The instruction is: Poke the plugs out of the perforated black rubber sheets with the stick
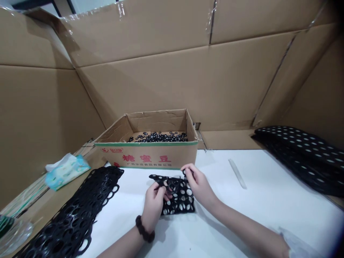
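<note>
My left hand [153,203] pinches the left side of a small black sheet [179,201] full of round holes, held just above the white table. At the sheet's upper right corner, my right hand [198,183] has thumb and forefinger closed on a small black ring [184,172]. Whether that ring is still joined to the sheet cannot be made out. Right behind both hands stands an open cardboard box [150,156], with many loose black rings [161,137] lying inside it.
A stack of black perforated sheets [64,211] lies along the left. Beyond it are a tissue pack [68,172] and a clear plastic container [17,233]. To the right lie a pale flat strip [237,174] and more perforated black material [301,154]. Tall cardboard walls [166,79] surround the white table [258,208].
</note>
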`<state>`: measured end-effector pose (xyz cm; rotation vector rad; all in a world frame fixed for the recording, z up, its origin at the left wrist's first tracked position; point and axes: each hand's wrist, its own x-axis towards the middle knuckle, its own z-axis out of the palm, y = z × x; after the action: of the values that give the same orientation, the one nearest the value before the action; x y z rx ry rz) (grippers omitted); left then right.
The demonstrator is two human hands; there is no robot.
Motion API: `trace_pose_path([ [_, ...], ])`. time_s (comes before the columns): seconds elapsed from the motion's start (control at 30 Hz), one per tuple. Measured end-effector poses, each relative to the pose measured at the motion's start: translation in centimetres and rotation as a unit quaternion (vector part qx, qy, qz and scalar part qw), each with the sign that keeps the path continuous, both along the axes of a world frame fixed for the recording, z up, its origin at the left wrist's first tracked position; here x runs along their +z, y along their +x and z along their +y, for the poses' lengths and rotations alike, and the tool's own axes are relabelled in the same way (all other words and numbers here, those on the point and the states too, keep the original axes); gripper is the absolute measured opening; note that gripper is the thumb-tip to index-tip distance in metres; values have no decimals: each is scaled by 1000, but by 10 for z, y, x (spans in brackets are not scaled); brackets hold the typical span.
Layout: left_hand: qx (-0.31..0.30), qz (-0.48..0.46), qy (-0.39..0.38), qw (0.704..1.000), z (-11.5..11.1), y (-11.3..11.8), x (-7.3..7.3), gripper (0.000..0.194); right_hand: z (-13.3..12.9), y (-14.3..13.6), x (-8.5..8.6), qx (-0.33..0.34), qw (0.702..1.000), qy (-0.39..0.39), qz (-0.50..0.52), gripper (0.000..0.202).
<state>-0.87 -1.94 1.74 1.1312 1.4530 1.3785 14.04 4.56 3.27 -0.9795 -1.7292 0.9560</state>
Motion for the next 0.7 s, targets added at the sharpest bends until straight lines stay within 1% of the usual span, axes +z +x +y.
trace_pose_path([
  [0.1,-26,-34,-41,998,5,0,-5,12,-3,-12,3,39,998,37,-33,22],
  [0.17,-51,-71,-71,994,6,0,-6,21,1,-19,1,62,996,54,-40,22],
  [0.2,-52,-92,-91,990,7,-1,-6,26,3,-22,0,69,995,58,-44,23],
  [0.3,-14,-147,-160,976,10,-5,-4,42,9,-31,-6,84,993,58,-67,22],
  [0.37,6,-155,-184,971,13,-10,-4,44,10,-33,-9,88,990,62,-87,19],
  [0.47,19,-92,-179,979,19,-18,-8,42,13,-32,-11,60,987,88,-120,16],
  [0.53,18,-33,-171,985,22,-23,-13,49,17,-30,-13,26,978,108,-178,17],
  [0.63,-10,22,-163,986,24,-30,-18,60,25,-27,-20,-12,940,104,-324,22],
  [0.7,-37,40,-163,985,25,-34,-20,62,28,-27,-27,-20,918,88,-385,22],
])
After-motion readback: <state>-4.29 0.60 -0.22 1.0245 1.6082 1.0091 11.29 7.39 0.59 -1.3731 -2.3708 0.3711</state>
